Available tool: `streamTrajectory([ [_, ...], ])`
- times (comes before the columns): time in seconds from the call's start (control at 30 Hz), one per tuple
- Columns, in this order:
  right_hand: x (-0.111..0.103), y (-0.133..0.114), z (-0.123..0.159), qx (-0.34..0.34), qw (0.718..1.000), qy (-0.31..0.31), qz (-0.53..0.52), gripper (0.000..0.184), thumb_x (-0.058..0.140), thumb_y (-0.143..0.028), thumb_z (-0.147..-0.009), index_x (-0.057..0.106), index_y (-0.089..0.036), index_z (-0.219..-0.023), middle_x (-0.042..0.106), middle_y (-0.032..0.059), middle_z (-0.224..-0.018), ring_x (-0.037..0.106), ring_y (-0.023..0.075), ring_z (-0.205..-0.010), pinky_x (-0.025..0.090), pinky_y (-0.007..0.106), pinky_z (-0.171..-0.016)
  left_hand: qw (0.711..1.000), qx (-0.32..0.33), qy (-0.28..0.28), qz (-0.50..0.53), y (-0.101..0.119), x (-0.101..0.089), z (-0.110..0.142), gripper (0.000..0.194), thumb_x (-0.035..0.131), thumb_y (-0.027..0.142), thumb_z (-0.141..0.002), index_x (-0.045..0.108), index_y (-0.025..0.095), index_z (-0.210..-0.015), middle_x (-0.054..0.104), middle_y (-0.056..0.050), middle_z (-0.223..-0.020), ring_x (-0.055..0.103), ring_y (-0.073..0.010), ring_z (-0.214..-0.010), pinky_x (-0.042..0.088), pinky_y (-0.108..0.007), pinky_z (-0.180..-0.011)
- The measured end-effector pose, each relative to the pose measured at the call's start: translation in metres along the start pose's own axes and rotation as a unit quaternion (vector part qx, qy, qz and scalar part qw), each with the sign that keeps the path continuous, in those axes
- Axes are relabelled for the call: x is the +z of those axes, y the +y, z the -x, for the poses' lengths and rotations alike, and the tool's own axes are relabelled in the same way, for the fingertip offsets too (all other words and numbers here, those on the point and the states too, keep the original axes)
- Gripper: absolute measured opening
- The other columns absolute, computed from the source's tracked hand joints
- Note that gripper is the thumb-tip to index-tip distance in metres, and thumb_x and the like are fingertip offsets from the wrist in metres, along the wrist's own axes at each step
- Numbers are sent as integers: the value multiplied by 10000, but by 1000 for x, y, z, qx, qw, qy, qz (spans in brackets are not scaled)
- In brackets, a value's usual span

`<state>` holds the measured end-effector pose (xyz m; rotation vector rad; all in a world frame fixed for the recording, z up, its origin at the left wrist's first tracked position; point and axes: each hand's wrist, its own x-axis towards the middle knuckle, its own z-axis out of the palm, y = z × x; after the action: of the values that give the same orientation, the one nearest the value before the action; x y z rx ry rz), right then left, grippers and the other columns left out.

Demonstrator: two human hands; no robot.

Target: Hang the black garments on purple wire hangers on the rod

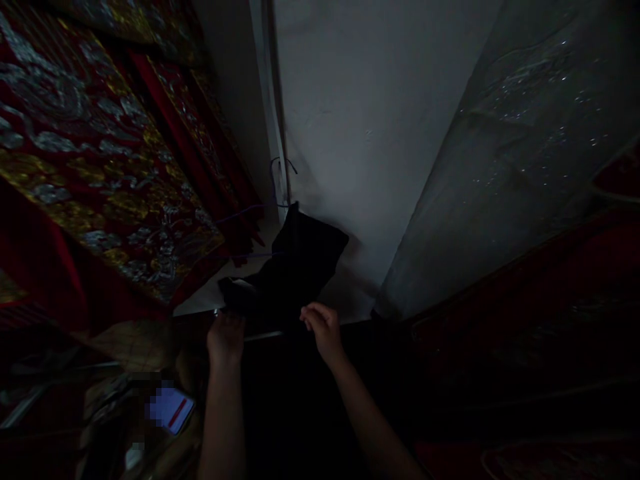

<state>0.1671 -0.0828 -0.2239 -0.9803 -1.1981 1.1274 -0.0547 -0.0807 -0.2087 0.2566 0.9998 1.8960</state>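
Observation:
A piece of black cloth point(305, 257) hangs in folds in front of the pale wall, its upper corner beside a white pole. At its lower left edge is my left hand point(226, 337), fingers curled against the dark fabric, with a small bright spot by the fingertips. My right hand point(323, 325) is closed in a pinch near the cloth's lower right side. Whatever lies between those fingertips is too dark to make out. Thin purple cords point(245, 212) run from the pole and cloth toward the left.
Red fabric with gold and silver embroidery point(125, 147) hangs at the left. A white pole point(274, 100) stands against the pale wall point(370, 133). Sheer glittering material point(530, 127) covers the right. A lit phone point(175, 408) lies at lower left among dim, unclear items.

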Motion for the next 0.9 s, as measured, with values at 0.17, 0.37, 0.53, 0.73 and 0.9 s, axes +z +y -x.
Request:
streamTrajectory([
  [0.17,-15,2,-10,5,997,44,69,357,578,-494,-837,618,-194,-647,539,-9,-576,521,150,-585,398,271,-594,999,-6,-18,40,-14,15,26,73,615,240,-811,646,175,-801,666,-14,-799,646,-139,-759,496,-249,-741],
  [0.37,3,-20,8,-59,989,-104,82,417,689,-389,-831,597,-239,-1209,673,63,-1218,616,228,-1148,452,363,-1003,965,114,-187,-143,-20,53,77,227,779,382,-758,702,192,-856,672,-11,-855,625,-157,-847,485,-246,-791],
  [0.53,10,-29,10,-66,989,-112,68,226,564,-264,-865,655,-241,-1070,720,59,-1055,659,237,-1030,492,378,-962,885,223,-257,-319,-27,59,92,211,693,425,-853,672,215,-843,655,-26,-843,624,-193,-849,501,-301,-825],
  [0.73,-14,-57,-26,-85,984,-144,70,160,611,-291,-802,720,-214,-891,729,34,-878,673,224,-885,525,346,-854,831,121,-354,-411,-40,21,69,481,479,567,-946,634,237,-1260,646,-104,-1313,551,-283,-1281,423,-436,-1098],
  [0.9,-20,-84,-86,-203,964,-131,114,357,577,-210,-775,726,-207,-1100,737,46,-1032,659,218,-1015,495,337,-925,712,70,-429,-551,-27,3,56,401,564,547,-901,753,244,-1083,757,-71,-1106,669,-323,-1061,489,-447,-1003],
])
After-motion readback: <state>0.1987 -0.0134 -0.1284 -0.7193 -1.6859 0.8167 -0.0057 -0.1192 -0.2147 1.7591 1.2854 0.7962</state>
